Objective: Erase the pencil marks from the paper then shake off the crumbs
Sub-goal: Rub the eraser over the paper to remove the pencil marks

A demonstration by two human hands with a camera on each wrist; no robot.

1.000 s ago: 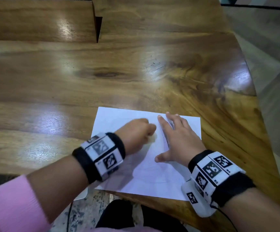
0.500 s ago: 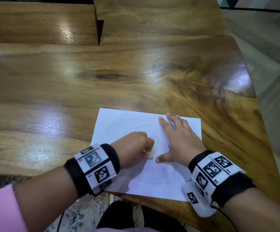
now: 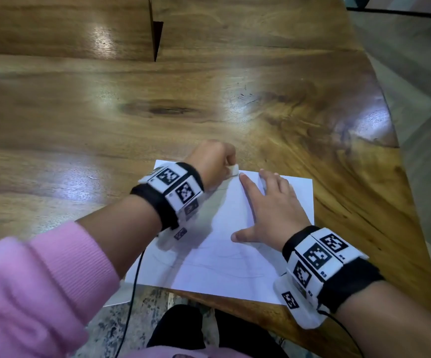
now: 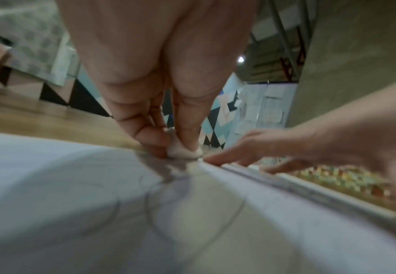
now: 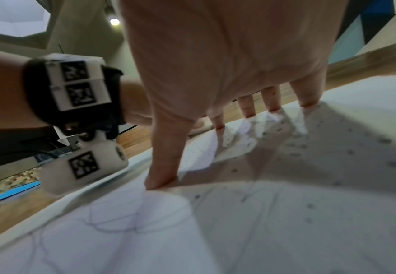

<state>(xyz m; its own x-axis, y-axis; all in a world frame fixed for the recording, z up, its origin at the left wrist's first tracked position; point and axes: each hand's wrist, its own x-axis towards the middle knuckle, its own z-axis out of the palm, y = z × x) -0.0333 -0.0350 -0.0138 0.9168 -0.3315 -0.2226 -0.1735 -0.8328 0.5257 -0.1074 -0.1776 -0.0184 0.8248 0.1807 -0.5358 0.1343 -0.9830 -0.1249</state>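
A white sheet of paper [image 3: 224,262] with faint pencil curves lies at the near edge of the wooden table [image 3: 157,112]. My left hand [image 3: 213,161] pinches a small white eraser [image 3: 235,168] and holds it down at the paper's far edge; the left wrist view shows the eraser [image 4: 183,151] between thumb and fingers. My right hand [image 3: 268,210] lies flat with spread fingers on the paper's right half, pinning it. In the right wrist view grey crumbs [image 5: 347,146] speckle the paper [image 5: 286,222] around the right hand's fingertips [image 5: 218,126].
The sheet's near edge overhangs the table's front edge [image 3: 235,303]. The tabletop narrows to a curved right edge [image 3: 395,140]. A raised wooden step [image 3: 155,40] crosses the far side. Cables [image 3: 134,288] hang from both wristbands.
My left hand has moved the eraser away from me, from the middle of the sheet up to its far edge. The right hand has stayed flat in the same spot.
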